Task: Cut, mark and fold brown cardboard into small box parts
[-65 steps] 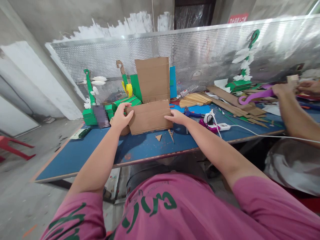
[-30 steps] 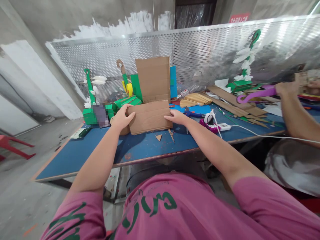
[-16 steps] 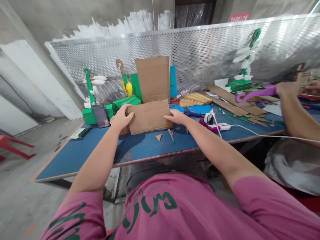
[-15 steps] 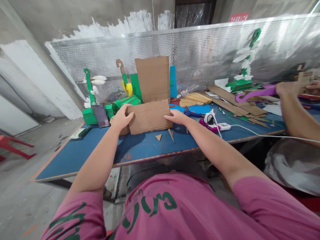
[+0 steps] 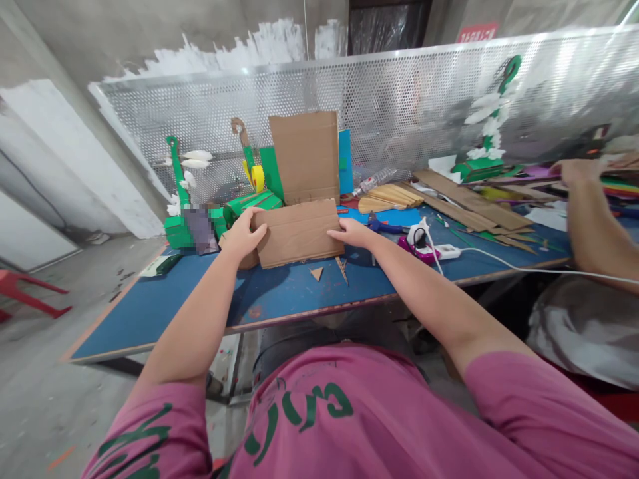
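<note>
A folded brown cardboard sheet (image 5: 299, 229) stands on the blue table (image 5: 279, 293), its upper flap upright at the back. My left hand (image 5: 243, 234) grips the sheet's left edge, fingers curled over the top. My right hand (image 5: 353, 233) presses on its right edge with the fingers wrapped around it. Two small cardboard triangles (image 5: 316, 273) lie just in front of the sheet.
Green craft models (image 5: 245, 197) stand behind on the left. Wooden sticks (image 5: 389, 197), cardboard strips (image 5: 464, 203), a glue gun (image 5: 418, 237) and a power strip with white cable (image 5: 446, 252) lie to the right. A co-worker's arm (image 5: 589, 213) reaches over the far right. A perforated metal screen backs the table.
My hands and the cardboard have stayed put. The co-worker's hand at the right has lowered, and the purple curved piece it held is out of sight.
</note>
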`<state>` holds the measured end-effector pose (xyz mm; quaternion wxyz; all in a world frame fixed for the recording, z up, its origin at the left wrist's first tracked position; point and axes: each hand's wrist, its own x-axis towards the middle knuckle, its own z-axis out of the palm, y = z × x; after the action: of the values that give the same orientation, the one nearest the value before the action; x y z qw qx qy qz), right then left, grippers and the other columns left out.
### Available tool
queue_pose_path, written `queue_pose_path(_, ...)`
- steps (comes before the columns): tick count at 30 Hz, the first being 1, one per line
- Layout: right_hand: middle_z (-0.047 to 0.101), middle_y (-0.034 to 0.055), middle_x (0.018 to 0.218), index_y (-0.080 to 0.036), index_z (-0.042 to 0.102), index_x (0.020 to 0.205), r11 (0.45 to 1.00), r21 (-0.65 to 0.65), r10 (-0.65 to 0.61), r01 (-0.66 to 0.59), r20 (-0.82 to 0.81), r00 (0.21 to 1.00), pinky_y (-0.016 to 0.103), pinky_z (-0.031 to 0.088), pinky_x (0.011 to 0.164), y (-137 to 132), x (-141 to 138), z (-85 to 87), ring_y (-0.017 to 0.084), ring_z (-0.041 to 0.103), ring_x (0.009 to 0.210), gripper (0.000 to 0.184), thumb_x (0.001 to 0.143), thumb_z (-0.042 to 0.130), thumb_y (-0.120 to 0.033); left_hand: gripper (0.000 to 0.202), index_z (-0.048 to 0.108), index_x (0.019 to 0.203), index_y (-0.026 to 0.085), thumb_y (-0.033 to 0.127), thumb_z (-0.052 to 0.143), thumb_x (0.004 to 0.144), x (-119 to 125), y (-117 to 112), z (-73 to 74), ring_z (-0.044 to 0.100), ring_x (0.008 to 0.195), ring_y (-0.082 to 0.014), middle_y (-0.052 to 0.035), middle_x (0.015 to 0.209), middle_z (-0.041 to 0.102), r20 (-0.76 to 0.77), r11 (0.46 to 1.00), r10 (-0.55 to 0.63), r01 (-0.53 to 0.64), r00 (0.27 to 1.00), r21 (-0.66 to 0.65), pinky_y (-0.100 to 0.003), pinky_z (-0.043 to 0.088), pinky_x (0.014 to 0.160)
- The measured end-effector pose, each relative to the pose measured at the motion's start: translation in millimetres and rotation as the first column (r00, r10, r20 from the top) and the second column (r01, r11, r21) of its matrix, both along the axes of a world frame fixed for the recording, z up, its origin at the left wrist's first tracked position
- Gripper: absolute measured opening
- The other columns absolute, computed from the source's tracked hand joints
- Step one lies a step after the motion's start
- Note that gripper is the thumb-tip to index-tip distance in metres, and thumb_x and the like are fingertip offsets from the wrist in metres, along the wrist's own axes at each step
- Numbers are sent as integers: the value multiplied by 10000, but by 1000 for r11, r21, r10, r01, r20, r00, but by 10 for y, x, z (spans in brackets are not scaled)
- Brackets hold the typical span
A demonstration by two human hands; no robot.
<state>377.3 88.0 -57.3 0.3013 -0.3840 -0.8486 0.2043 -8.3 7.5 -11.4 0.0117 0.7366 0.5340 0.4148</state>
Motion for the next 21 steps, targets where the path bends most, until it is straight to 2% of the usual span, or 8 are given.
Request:
queue_pose_path(6, 762, 173, 1455, -135, 753, 1392, 1000, 11, 15, -15, 9, 1000, 507, 559, 1164, 25, 5, -19, 363, 731, 1340, 465, 1039, 673, -426, 472, 657, 1380, 275, 354, 684, 915, 22, -22, 18, 669, 982, -277, -80, 1247, 720, 21, 1000, -2, 2, 1000, -1, -460, 599, 941)
queue_pose_path(11, 783, 178, 1410, -127, 762, 1373, 1000, 18, -3, 2, 22, 1000, 491, 581, 1132, 15, 4, -14, 366, 749, 1303, 459, 1042, 672, -432, 486, 662, 1377, 286, 323, 689, 893, 37, -38, 32, 667, 1024, -295, -77, 1229, 717, 39, 1000, -1, 2, 999, -19, -481, 599, 972)
queue_pose_path(15, 786, 156, 1414, -149, 765, 1360, 1000, 16, -20, 19, 38, 999, 472, 577, 1141, 3, 3, -3, 347, 748, 1305, 430, 1045, 679, -428, 498, 654, 1394, 281, 318, 682, 898, 48, -56, 48, 666, 1030, -294, -85, 1259, 709, 39, 999, 9, -7, 999, -40, -478, 595, 974)
queue_pose_path(21, 788, 170, 1403, -137, 771, 1342, 999, 11, -33, 32, 60, 998, 472, 574, 1143, -31, -4, 30, 348, 749, 1300, 423, 1048, 676, -425, 508, 644, 1410, 276, 338, 682, 907, 52, -73, 63, 660, 1067, -296, -87, 1315, 700, 19, 999, 11, -10, 1000, -43, -480, 579, 1013)
